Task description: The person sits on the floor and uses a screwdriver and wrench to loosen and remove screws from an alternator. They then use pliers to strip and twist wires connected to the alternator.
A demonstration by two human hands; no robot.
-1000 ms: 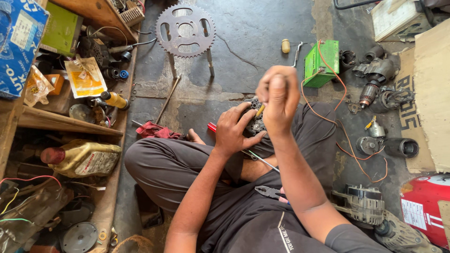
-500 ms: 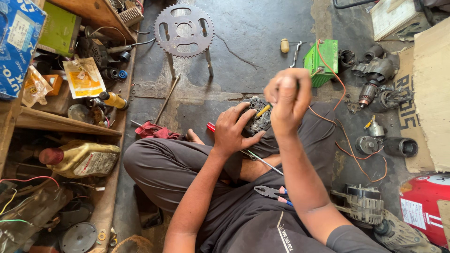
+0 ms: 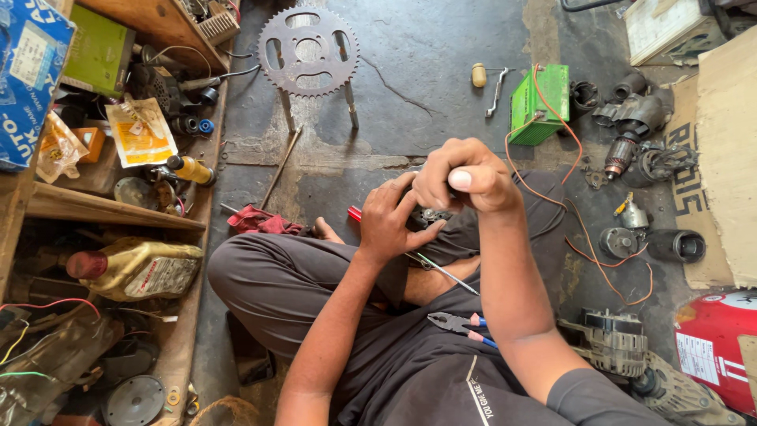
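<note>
I sit cross-legged on a concrete floor. My left hand (image 3: 392,223) cups a small dark metal part (image 3: 430,215) from the left, above my lap. My right hand (image 3: 464,175) is a closed fist directly on top of that part, gripping a tool handle that the fingers hide almost entirely. On my lap lie a thin metal rod (image 3: 446,274) and pliers (image 3: 460,323) with blue and red grips. A red-handled screwdriver (image 3: 355,213) pokes out from behind my left wrist.
A green battery (image 3: 541,101) with orange wires (image 3: 579,237) sits ahead on the right, beside dismantled starter parts (image 3: 631,138). A sprocket-topped stool (image 3: 309,50) stands ahead. An alternator (image 3: 611,345), a red container (image 3: 714,347), a red rag (image 3: 264,223) and cluttered wooden shelves (image 3: 118,209) surround me.
My right hand swung slightly right, then back left, and closed lower over the part. The yellow tool handle that showed between its fingers is now hidden. My left hand stays put.
</note>
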